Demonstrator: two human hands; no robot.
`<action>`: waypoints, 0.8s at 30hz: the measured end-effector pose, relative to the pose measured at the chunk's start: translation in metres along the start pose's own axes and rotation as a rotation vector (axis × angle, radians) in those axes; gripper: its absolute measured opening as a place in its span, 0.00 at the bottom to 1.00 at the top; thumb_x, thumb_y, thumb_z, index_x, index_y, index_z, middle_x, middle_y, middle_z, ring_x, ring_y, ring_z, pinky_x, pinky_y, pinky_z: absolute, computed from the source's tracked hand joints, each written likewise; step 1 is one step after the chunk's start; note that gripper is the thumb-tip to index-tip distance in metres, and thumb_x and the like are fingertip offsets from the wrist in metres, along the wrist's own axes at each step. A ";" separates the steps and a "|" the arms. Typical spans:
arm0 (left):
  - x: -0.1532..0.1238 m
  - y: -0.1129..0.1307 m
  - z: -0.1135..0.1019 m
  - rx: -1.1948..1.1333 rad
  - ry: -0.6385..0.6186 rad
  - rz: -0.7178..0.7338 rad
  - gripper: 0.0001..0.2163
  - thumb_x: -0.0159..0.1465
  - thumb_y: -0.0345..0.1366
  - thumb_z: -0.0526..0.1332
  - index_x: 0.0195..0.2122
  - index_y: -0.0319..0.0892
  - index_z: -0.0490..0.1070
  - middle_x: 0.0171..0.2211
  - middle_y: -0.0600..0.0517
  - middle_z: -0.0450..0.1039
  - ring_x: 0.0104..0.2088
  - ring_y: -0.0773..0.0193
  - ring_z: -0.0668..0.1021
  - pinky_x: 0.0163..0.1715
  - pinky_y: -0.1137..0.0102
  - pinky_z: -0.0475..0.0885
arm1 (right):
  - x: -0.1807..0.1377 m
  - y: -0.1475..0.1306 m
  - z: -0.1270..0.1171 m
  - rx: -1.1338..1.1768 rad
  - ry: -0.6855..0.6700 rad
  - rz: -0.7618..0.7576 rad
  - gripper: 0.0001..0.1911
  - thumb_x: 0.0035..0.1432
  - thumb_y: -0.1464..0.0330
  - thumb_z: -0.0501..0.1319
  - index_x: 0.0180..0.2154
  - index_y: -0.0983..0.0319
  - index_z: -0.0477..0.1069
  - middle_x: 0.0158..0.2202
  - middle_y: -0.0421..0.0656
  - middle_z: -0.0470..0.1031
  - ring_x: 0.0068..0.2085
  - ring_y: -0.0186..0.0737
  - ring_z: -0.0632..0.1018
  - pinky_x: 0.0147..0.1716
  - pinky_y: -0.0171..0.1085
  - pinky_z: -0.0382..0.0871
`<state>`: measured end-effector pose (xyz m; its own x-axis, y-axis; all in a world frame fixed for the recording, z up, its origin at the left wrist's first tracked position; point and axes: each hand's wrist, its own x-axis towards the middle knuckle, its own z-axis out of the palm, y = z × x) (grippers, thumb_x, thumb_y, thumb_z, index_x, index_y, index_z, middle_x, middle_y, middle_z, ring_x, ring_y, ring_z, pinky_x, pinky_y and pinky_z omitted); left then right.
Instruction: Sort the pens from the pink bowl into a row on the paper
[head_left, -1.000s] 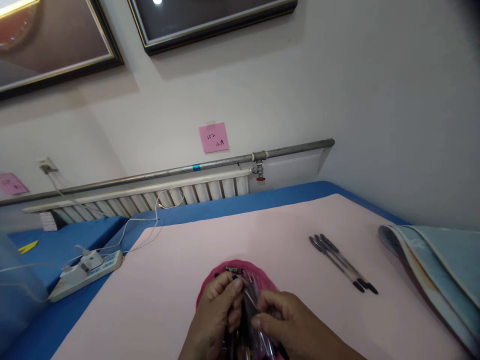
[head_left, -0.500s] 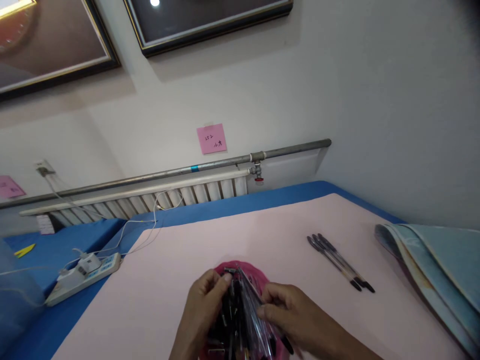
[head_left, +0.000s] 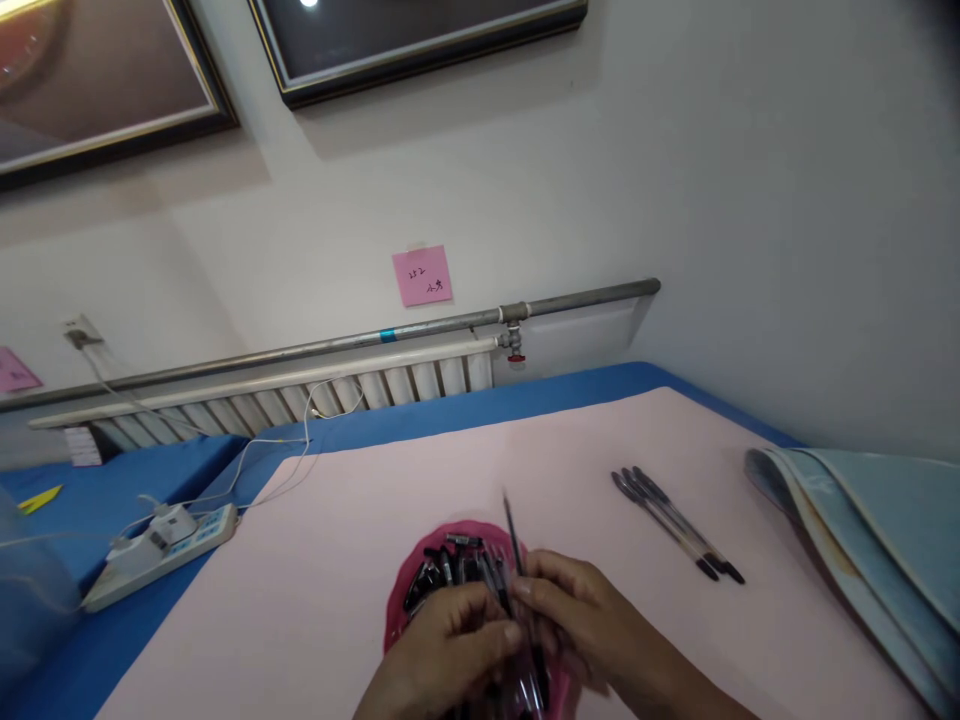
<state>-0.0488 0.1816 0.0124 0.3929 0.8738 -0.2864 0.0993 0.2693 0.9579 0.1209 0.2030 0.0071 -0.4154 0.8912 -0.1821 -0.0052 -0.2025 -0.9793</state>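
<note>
A pink pouch (head_left: pixel 405 598) full of several black pens lies on the pale pink sheet (head_left: pixel 465 480) near the bottom edge. My left hand (head_left: pixel 450 655) rests over the pens with curled fingers, gripping the bunch. My right hand (head_left: pixel 577 615) pinches one black pen (head_left: pixel 513 537), which sticks up and away from the pouch. To the right, three black-capped clear pens (head_left: pixel 675 525) lie side by side on the sheet, apart from both hands.
A white power strip (head_left: pixel 157 545) with cables sits on the blue table cover (head_left: pixel 120 490) at left. Folded pale blue sheets (head_left: pixel 877 540) lie at the right edge. A radiator (head_left: pixel 300 400) and pipe run along the wall behind.
My left hand has dropped lower over the pens in the pouch. My right hand has drawn a single pen up out of the bunch.
</note>
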 end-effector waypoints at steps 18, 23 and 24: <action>0.001 0.005 0.013 0.029 0.001 0.047 0.11 0.60 0.42 0.58 0.26 0.41 0.65 0.14 0.59 0.62 0.13 0.73 0.61 0.13 0.76 0.52 | -0.004 -0.016 -0.001 0.186 0.031 -0.065 0.12 0.52 0.60 0.62 0.27 0.62 0.66 0.19 0.36 0.71 0.18 0.27 0.67 0.18 0.29 0.57; 0.003 -0.003 0.011 -0.201 -0.090 0.043 0.19 0.62 0.52 0.51 0.29 0.40 0.66 0.15 0.55 0.67 0.11 0.72 0.63 0.11 0.76 0.53 | -0.004 -0.018 -0.003 0.428 -0.043 -0.031 0.11 0.47 0.63 0.66 0.31 0.63 0.69 0.24 0.38 0.73 0.24 0.29 0.70 0.21 0.27 0.58; 0.004 -0.003 0.012 -0.182 -0.055 0.049 0.19 0.63 0.52 0.51 0.30 0.40 0.66 0.16 0.54 0.68 0.12 0.72 0.64 0.12 0.76 0.54 | -0.003 -0.017 -0.002 0.418 -0.012 -0.036 0.11 0.48 0.63 0.66 0.31 0.63 0.69 0.24 0.37 0.72 0.24 0.29 0.70 0.20 0.27 0.58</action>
<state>-0.0366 0.1798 0.0089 0.4431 0.8656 -0.2331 -0.0862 0.3000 0.9500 0.1245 0.2048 0.0243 -0.4190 0.8964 -0.1446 -0.3877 -0.3206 -0.8642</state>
